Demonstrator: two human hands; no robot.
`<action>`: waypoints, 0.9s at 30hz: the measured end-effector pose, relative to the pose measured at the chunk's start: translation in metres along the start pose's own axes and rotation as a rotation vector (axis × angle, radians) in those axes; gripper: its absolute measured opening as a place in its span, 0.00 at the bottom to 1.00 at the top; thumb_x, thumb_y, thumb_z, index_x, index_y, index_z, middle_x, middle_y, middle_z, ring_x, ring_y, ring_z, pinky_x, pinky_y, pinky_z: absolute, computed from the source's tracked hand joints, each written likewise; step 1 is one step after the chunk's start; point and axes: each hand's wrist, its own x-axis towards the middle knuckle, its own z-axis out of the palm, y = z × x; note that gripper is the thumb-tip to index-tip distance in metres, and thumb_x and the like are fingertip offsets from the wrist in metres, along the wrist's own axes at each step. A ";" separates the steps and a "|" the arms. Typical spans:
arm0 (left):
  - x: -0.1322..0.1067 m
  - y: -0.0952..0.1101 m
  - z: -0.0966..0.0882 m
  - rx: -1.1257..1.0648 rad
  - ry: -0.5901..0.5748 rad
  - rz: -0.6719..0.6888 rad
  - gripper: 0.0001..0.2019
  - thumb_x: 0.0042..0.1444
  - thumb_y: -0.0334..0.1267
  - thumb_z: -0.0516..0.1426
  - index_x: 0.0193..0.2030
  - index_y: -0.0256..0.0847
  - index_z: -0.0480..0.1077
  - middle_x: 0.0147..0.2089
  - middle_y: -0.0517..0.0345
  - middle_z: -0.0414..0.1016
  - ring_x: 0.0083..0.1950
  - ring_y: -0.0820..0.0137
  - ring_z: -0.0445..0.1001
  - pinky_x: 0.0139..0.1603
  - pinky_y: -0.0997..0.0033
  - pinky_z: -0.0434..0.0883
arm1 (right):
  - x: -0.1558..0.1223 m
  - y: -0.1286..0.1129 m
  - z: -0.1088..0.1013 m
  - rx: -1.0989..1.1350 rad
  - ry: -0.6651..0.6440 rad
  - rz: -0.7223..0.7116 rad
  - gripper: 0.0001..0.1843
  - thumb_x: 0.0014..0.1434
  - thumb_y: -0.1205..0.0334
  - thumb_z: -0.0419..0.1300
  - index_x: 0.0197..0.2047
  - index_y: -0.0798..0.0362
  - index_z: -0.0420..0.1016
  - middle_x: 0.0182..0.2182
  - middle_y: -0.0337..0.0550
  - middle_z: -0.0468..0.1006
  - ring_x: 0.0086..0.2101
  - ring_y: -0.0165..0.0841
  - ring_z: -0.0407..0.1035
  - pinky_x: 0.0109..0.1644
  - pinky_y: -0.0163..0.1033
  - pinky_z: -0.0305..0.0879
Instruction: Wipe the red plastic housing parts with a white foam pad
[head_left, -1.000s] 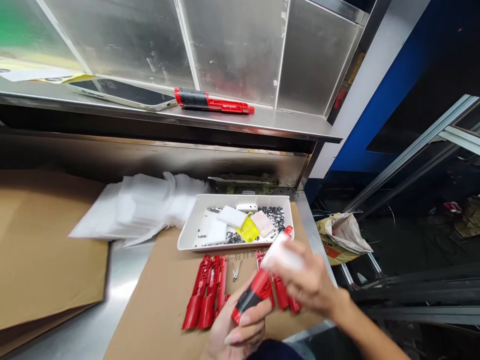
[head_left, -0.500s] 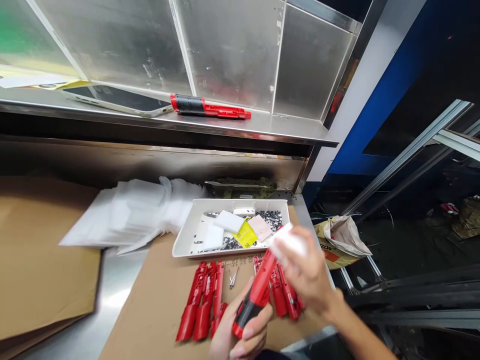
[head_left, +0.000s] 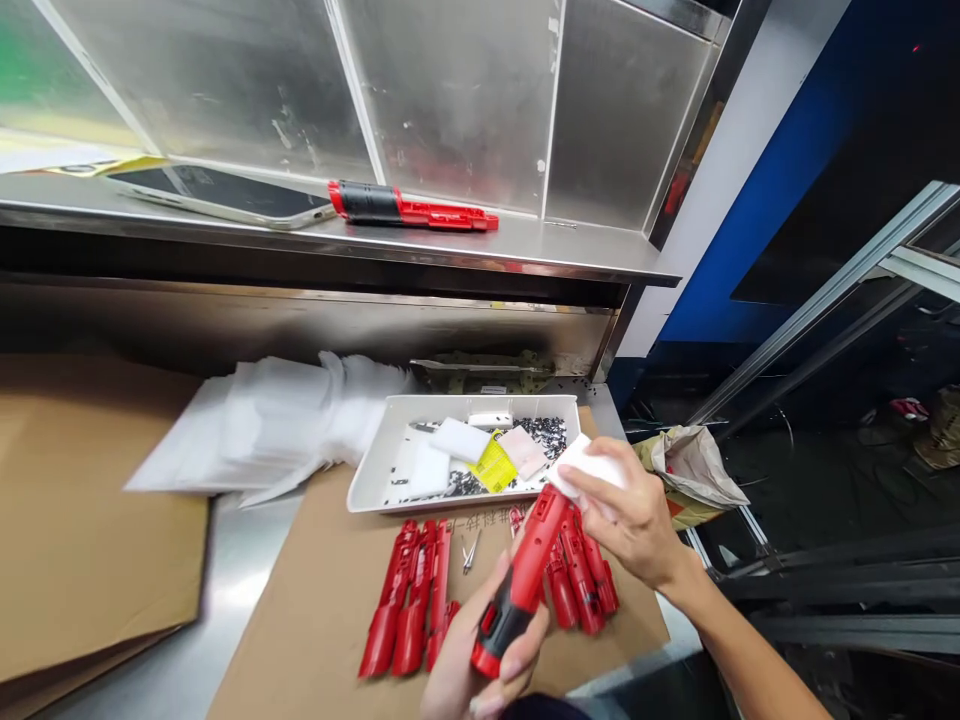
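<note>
Left hand (head_left: pixel 480 665) grips the red-and-black tool (head_left: pixel 521 580) upright-tilted, while right hand (head_left: pixel 630 520) presses a white cloth (head_left: pixel 589 468) to its tip.

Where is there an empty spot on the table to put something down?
Bare cardboard lies left of the red parts, below the white bags. A steel strip shows between the two cardboard sheets. The shelf is bare right of the red and black tool. It is crowded around the tray and both hands.
</note>
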 end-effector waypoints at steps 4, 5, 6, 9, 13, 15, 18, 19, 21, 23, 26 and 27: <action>0.000 0.000 0.001 -0.005 0.003 -0.033 0.21 0.48 0.54 0.67 0.26 0.36 0.72 0.12 0.64 0.63 0.08 0.88 0.46 0.07 0.91 0.47 | 0.002 0.007 -0.008 0.071 -0.129 -0.150 0.18 0.57 0.69 0.54 0.45 0.47 0.81 0.47 0.48 0.74 0.41 0.33 0.74 0.37 0.32 0.74; 0.000 0.000 0.000 -0.009 0.000 -0.043 0.21 0.49 0.54 0.66 0.26 0.36 0.72 0.12 0.64 0.62 0.08 0.88 0.46 0.07 0.91 0.47 | 0.002 0.009 -0.009 0.073 -0.158 -0.181 0.18 0.58 0.68 0.55 0.46 0.47 0.81 0.47 0.47 0.75 0.42 0.33 0.74 0.38 0.33 0.74; 0.000 0.000 0.000 -0.012 -0.005 -0.050 0.20 0.49 0.54 0.66 0.26 0.35 0.72 0.12 0.65 0.62 0.08 0.88 0.46 0.07 0.91 0.47 | 0.002 0.012 -0.009 0.045 -0.153 -0.175 0.18 0.58 0.68 0.55 0.48 0.47 0.80 0.48 0.48 0.74 0.43 0.34 0.74 0.39 0.35 0.75; 0.001 0.000 0.000 -0.008 -0.011 -0.036 0.19 0.48 0.51 0.67 0.27 0.35 0.73 0.13 0.65 0.62 0.09 0.89 0.46 0.08 0.91 0.47 | -0.002 0.015 -0.005 -0.025 -0.028 -0.072 0.19 0.58 0.70 0.55 0.50 0.49 0.79 0.50 0.50 0.71 0.42 0.35 0.74 0.38 0.37 0.75; -0.004 -0.001 0.005 0.101 0.071 0.018 0.20 0.45 0.51 0.70 0.25 0.35 0.72 0.15 0.63 0.64 0.10 0.88 0.51 0.10 0.91 0.52 | -0.007 0.010 0.008 0.098 -0.007 -0.035 0.19 0.58 0.70 0.56 0.50 0.49 0.79 0.50 0.49 0.70 0.40 0.33 0.73 0.34 0.34 0.73; -0.007 -0.003 0.011 0.237 0.139 0.061 0.22 0.48 0.58 0.65 0.32 0.36 0.75 0.16 0.63 0.66 0.11 0.88 0.51 0.11 0.90 0.54 | -0.006 0.011 0.010 0.076 0.055 0.043 0.20 0.60 0.69 0.55 0.53 0.49 0.77 0.50 0.50 0.68 0.43 0.35 0.72 0.39 0.38 0.75; -0.007 -0.011 0.018 0.416 0.244 0.167 0.35 0.53 0.64 0.57 0.60 0.43 0.66 0.16 0.64 0.66 0.11 0.84 0.51 0.11 0.88 0.55 | -0.006 0.009 0.012 0.044 0.168 0.158 0.21 0.61 0.68 0.55 0.56 0.47 0.75 0.52 0.49 0.65 0.51 0.38 0.68 0.49 0.42 0.73; -0.006 -0.014 0.019 0.453 0.273 0.212 0.40 0.53 0.65 0.57 0.66 0.43 0.58 0.15 0.64 0.66 0.11 0.82 0.52 0.11 0.87 0.55 | -0.007 0.006 0.013 0.059 0.184 0.186 0.22 0.62 0.68 0.55 0.57 0.47 0.74 0.53 0.49 0.65 0.52 0.37 0.68 0.51 0.40 0.72; -0.001 -0.019 0.019 0.498 0.309 0.304 0.46 0.53 0.64 0.58 0.71 0.42 0.47 0.14 0.65 0.65 0.11 0.80 0.53 0.11 0.85 0.57 | -0.010 -0.001 0.017 0.097 0.220 0.245 0.22 0.63 0.67 0.54 0.59 0.46 0.72 0.53 0.47 0.65 0.52 0.34 0.68 0.51 0.37 0.71; 0.003 -0.021 0.019 0.526 0.313 0.372 0.49 0.52 0.63 0.59 0.72 0.40 0.43 0.14 0.66 0.65 0.11 0.79 0.55 0.11 0.83 0.58 | -0.011 -0.007 0.023 0.131 0.274 0.299 0.21 0.64 0.66 0.54 0.59 0.44 0.72 0.52 0.46 0.66 0.53 0.34 0.67 0.53 0.36 0.70; 0.004 -0.020 0.020 0.558 0.306 0.434 0.48 0.54 0.60 0.59 0.72 0.39 0.42 0.14 0.65 0.65 0.12 0.78 0.58 0.13 0.82 0.60 | -0.013 -0.010 0.033 0.184 0.300 0.346 0.22 0.65 0.65 0.54 0.61 0.41 0.70 0.55 0.45 0.65 0.56 0.35 0.65 0.57 0.38 0.68; 0.003 -0.020 0.019 0.549 0.297 0.438 0.47 0.55 0.59 0.58 0.72 0.39 0.41 0.14 0.65 0.65 0.12 0.78 0.58 0.13 0.82 0.60 | -0.014 -0.010 0.036 0.207 0.299 0.346 0.22 0.65 0.64 0.54 0.61 0.41 0.69 0.56 0.45 0.65 0.56 0.34 0.66 0.57 0.37 0.69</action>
